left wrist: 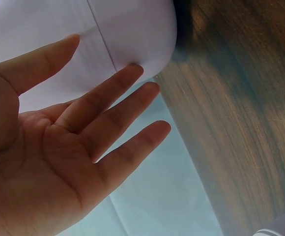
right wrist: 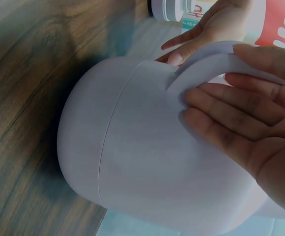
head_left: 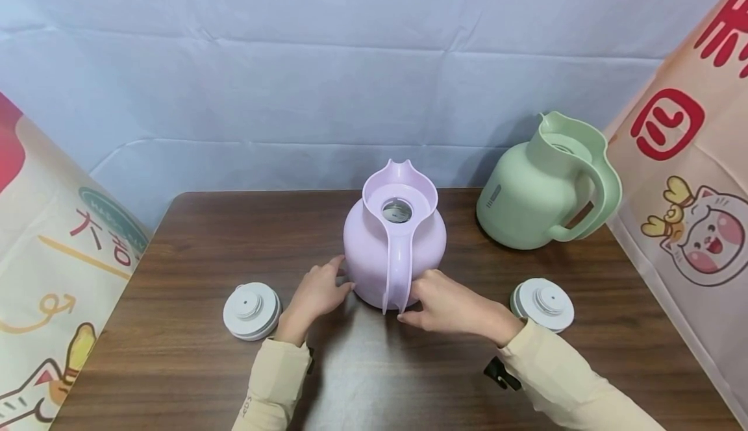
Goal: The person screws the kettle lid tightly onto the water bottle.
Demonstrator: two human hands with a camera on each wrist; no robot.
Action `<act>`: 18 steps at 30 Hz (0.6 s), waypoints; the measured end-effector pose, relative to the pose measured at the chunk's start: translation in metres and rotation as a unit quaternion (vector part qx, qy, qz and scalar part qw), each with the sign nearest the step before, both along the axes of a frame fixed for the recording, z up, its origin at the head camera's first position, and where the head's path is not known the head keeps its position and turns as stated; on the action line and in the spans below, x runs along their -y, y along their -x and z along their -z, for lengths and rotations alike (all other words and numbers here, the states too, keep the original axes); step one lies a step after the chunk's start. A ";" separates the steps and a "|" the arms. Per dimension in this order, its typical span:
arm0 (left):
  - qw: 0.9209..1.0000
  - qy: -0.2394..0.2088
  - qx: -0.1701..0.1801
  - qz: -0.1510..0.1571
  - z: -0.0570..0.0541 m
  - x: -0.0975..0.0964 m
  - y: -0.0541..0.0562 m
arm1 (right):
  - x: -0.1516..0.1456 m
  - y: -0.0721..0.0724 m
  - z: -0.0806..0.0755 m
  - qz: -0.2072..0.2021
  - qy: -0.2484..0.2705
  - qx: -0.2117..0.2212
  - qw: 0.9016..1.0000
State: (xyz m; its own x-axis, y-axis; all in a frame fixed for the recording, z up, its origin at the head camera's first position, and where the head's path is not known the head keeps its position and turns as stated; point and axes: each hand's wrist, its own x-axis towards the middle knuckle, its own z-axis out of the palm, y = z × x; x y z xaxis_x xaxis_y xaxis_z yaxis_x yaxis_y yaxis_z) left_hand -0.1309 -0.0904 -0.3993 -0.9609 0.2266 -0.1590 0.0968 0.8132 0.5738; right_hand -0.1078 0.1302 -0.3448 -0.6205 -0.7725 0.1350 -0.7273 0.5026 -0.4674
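Note:
A lilac thermos jug (head_left: 374, 256) stands upright on the table, its round mouth uncovered and its handle towards me. My right hand (head_left: 447, 304) is at the lower end of that handle. In the right wrist view, the thumb of my right hand (right wrist: 260, 113) lies over the handle (right wrist: 206, 66), and its fingers reach under it against the jug's body. My left hand (head_left: 318, 293) is at the jug's lower left side. The left wrist view shows this left hand (left wrist: 59, 142) with fingers extended and spread beside the jug's wall (left wrist: 132, 29).
A green thermos jug (head_left: 526, 197), also without its lid, stands at the back right. One white lid (head_left: 251, 311) lies left of my left hand; another white lid (head_left: 543, 304) lies by my right forearm. Printed cloths (head_left: 672, 223) flank the wooden table (head_left: 234, 236), with a pale cloth (head_left: 292, 93) behind.

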 end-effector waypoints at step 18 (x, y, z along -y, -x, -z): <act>0.998 0.053 -0.014 -0.003 -0.008 0.011 -0.005 | -0.002 0.001 0.002 0.006 -0.003 0.005 1.000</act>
